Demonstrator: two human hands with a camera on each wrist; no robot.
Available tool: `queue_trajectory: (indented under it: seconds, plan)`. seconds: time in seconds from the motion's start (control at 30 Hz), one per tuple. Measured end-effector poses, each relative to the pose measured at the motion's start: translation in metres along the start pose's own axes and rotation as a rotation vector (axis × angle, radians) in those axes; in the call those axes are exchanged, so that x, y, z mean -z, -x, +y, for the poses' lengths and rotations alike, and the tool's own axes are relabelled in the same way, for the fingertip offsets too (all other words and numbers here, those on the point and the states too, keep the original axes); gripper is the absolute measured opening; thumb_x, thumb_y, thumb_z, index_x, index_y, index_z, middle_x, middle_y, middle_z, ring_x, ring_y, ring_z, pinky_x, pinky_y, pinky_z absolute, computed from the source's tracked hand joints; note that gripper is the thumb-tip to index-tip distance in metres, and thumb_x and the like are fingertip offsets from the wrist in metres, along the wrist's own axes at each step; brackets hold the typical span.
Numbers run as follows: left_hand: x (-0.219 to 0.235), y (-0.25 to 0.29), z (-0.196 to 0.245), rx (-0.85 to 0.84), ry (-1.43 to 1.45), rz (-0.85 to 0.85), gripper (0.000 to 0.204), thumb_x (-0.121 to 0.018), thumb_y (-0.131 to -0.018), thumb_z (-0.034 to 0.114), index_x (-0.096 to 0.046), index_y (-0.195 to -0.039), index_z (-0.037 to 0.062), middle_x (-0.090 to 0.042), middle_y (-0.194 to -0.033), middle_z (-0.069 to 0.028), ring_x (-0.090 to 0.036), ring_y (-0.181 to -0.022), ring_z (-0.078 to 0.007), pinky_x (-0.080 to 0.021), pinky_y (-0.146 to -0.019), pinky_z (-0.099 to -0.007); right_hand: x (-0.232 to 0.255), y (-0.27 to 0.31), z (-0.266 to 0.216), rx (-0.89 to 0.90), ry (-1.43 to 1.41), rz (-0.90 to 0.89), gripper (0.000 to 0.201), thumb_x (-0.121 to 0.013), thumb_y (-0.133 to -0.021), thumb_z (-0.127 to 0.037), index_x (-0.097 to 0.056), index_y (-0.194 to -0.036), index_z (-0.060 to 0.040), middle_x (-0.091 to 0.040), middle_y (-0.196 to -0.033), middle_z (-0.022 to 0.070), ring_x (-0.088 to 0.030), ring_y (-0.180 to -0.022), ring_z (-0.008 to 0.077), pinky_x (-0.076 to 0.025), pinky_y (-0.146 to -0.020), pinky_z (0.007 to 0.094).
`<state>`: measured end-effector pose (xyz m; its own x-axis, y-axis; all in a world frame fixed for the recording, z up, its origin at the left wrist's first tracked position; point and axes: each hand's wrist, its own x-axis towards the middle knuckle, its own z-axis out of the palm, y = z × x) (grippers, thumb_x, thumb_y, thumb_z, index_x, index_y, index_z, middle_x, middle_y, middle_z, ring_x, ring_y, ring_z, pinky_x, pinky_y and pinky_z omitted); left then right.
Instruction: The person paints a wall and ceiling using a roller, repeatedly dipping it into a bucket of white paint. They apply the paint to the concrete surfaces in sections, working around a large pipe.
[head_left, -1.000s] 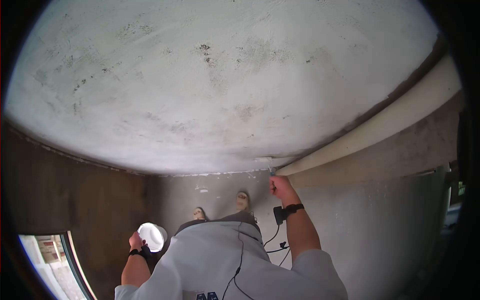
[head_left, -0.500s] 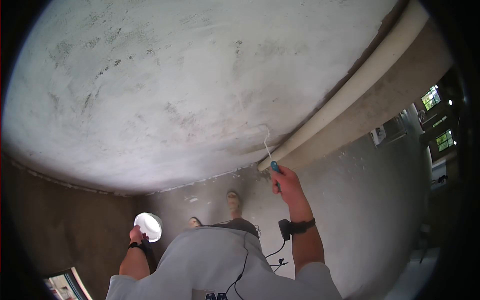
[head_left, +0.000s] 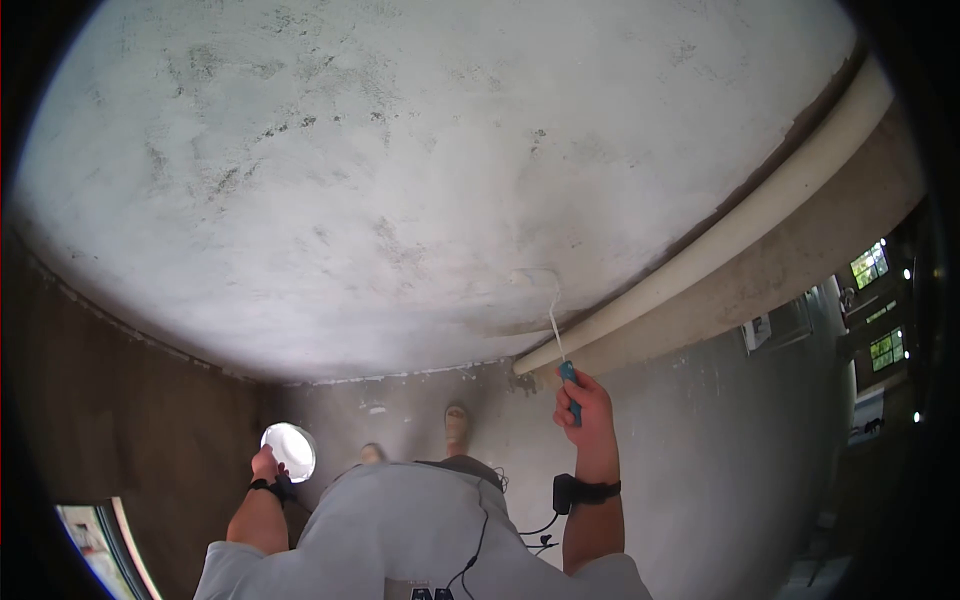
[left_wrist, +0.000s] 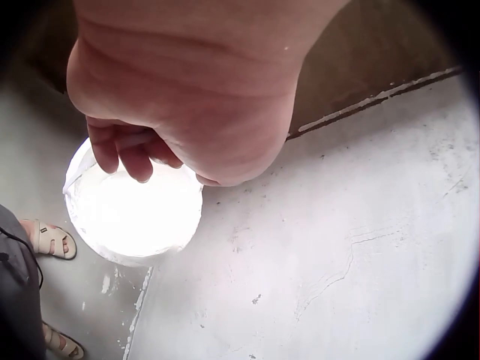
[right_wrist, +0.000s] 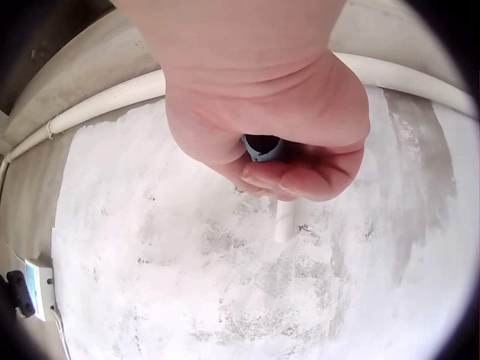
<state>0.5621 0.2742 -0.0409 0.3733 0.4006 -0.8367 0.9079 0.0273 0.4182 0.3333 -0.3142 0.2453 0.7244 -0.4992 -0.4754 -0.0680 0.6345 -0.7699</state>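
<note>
My right hand (head_left: pixel 588 408) grips the blue handle of a paint roller (head_left: pixel 567 372), whose thin white frame (head_left: pixel 555 318) reaches up to the wall. The white roller sleeve (right_wrist: pixel 285 221) shows just past the curled fingers in the right wrist view, against the patchy white wall (head_left: pixel 420 200). Low on the left, my left hand (head_left: pixel 265 464) holds a white bucket (left_wrist: pixel 135 260) near its rim. In the left wrist view, the fingers curl at the bucket's edge, over its bright white inside. The palm hides part of the rim.
A pale pipe (head_left: pixel 740 230) runs along the right side of the white wall. A brown wall (head_left: pixel 130 400) stands at the left, with a window (head_left: pixel 95 545) below. Sandalled feet (head_left: pixel 456 425) are on the grey floor (head_left: pixel 690 440). A cable (head_left: pixel 484 520) hangs over the shirt.
The right hand has swung out from the wall's base, so the roller's handle and frame now show, with its head higher on the wall. The left hand keeps hold of the bucket.
</note>
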Motion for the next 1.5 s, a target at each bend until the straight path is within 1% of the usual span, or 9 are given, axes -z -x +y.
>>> queue_trajectory:
  seconds: [0.23, 0.47, 0.53, 0.6, 0.63, 0.8, 0.93, 1.2, 1.5]
  plan:
    - [0.011, 0.018, -0.022, 0.001, 0.062, 0.135, 0.043, -0.053, -0.086, 0.035, -0.054, -0.121, 0.0115, -0.055, -0.103, -0.0097, -0.055, -0.072, -0.0250, -0.047, -0.055, -0.0408, 0.052, -0.035, 0.015, -0.134, -0.039, -0.214, 0.027, -0.055, -0.092, -0.010, -0.053, -0.116, 0.0026, -0.049, -0.066, 0.0044, -0.041, -0.044, 0.0136, -0.036, -0.048, 0.0321]
    - [0.018, -0.016, -0.056, -0.079, 0.047, 0.217, 0.030, -0.047, -0.087, 0.033, -0.055, -0.101, 0.0075, -0.048, -0.076, -0.0102, -0.050, -0.059, -0.0242, -0.045, -0.047, -0.0418, 0.078, -0.068, 0.028, -0.260, -0.137, -0.367, 0.024, -0.055, -0.091, -0.008, -0.050, -0.112, 0.0037, -0.049, -0.069, 0.0050, -0.045, -0.051, 0.0149, -0.038, -0.053, 0.0346]
    - [0.016, -0.003, -0.056, -0.116, 0.036, 0.230, 0.031, -0.045, -0.088, 0.033, -0.056, -0.097, 0.0056, -0.047, -0.072, -0.0101, -0.050, -0.058, -0.0243, -0.044, -0.046, -0.0417, 0.078, -0.072, 0.028, -0.220, 0.042, -0.327, 0.019, -0.052, -0.092, -0.007, -0.052, -0.108, 0.0018, -0.049, -0.067, 0.0065, -0.047, -0.052, 0.0165, -0.038, -0.053, 0.0341]
    - [0.010, 0.032, -0.043, -0.058, -0.041, 0.211, 0.038, -0.045, -0.089, 0.033, -0.059, -0.111, 0.0047, -0.060, -0.094, -0.0101, -0.059, -0.070, -0.0248, -0.049, -0.050, -0.0333, 0.076, -0.078, 0.026, -0.209, 0.120, -0.319, 0.019, -0.053, -0.091, -0.006, -0.051, -0.108, 0.0022, -0.049, -0.067, 0.0068, -0.047, -0.053, 0.0170, -0.039, -0.053, 0.0343]
    - [0.010, 0.040, -0.042, -0.056, -0.029, 0.225, 0.038, -0.045, -0.089, 0.033, -0.059, -0.111, 0.0047, -0.060, -0.094, -0.0101, -0.059, -0.070, -0.0248, -0.049, -0.050, -0.0333, 0.075, -0.081, 0.026, -0.187, 0.195, -0.299, 0.019, -0.054, -0.090, -0.004, -0.051, -0.108, 0.0025, -0.049, -0.067, 0.0070, -0.048, -0.054, 0.0175, -0.040, -0.054, 0.0345]
    - [-0.008, 0.094, -0.030, -0.049, 0.139, 0.234, 0.035, -0.043, -0.089, 0.034, -0.057, -0.102, 0.0051, -0.053, -0.074, -0.0083, -0.055, -0.057, -0.0217, -0.046, -0.046, -0.0367, 0.091, -0.109, 0.047, -0.199, 0.315, -0.287, 0.019, -0.056, -0.090, -0.006, -0.053, -0.107, 0.0022, -0.050, -0.066, 0.0048, -0.050, -0.056, 0.0161, -0.041, -0.054, 0.0320]
    - [-0.015, 0.095, -0.023, -0.090, 0.041, 0.196, 0.033, -0.048, -0.089, 0.035, -0.056, -0.101, 0.0058, -0.049, -0.070, -0.0069, -0.056, -0.057, -0.0213, -0.046, -0.046, -0.0379, 0.085, -0.113, 0.049, -0.207, 0.404, -0.276, 0.018, -0.058, -0.091, -0.009, -0.055, -0.106, 0.0009, -0.050, -0.066, 0.0025, -0.049, -0.055, 0.0139, -0.040, -0.054, 0.0295]
    - [-0.037, 0.098, -0.003, -0.193, -0.189, 0.161, 0.041, -0.052, -0.088, 0.034, -0.060, -0.105, -0.0017, -0.059, -0.080, -0.0102, -0.061, -0.064, -0.0216, -0.050, -0.052, -0.0351, 0.093, -0.112, 0.060, -0.155, 0.422, -0.195, 0.014, -0.063, -0.087, -0.007, -0.057, -0.099, -0.0018, -0.050, -0.065, 0.0009, -0.048, -0.054, 0.0116, -0.038, -0.050, 0.0279]
    - [-0.017, 0.084, -0.010, -0.126, -0.048, 0.158, 0.035, -0.052, -0.089, 0.033, -0.056, -0.101, 0.0005, -0.051, -0.075, -0.0083, -0.056, -0.061, -0.0211, -0.049, -0.050, -0.0388, 0.066, -0.098, 0.082, 0.004, 0.766, -0.222, 0.010, -0.067, -0.084, -0.013, -0.062, -0.088, -0.0052, -0.055, -0.069, -0.0027, -0.050, -0.058, 0.0070, -0.041, -0.052, 0.0245]
